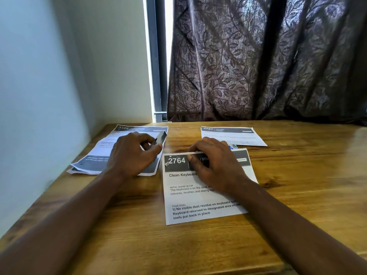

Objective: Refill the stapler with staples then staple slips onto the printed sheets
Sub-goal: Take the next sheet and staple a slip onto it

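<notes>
Head view, looking down over a wooden desk (297,185) set against a wall, with a dark leaf-patterned curtain (258,56) behind. The left hand (131,153) sat left of centre, fingers and thumb curled round a dark grey stapler (160,138), which was held tilted just above a loose stack of sheets (93,161) at the left of the frame; the top sheet was headed 3108. The right hand (214,165) was at centre, on sheet 2764 (198,197), which lay flat on the desk. Its fingers were bent over the sheet's far edge and the thumb pressed on the dark header, pinching that edge. A pale strip (178,154) ran along the top edge beside the thumb, possibly a slip; too blurred to be sure. Sheet 2727 (234,135) lay flat at upper right, apart from both hands. A small blue item (231,146) showed just behind the right knuckles, unidentified.
</notes>
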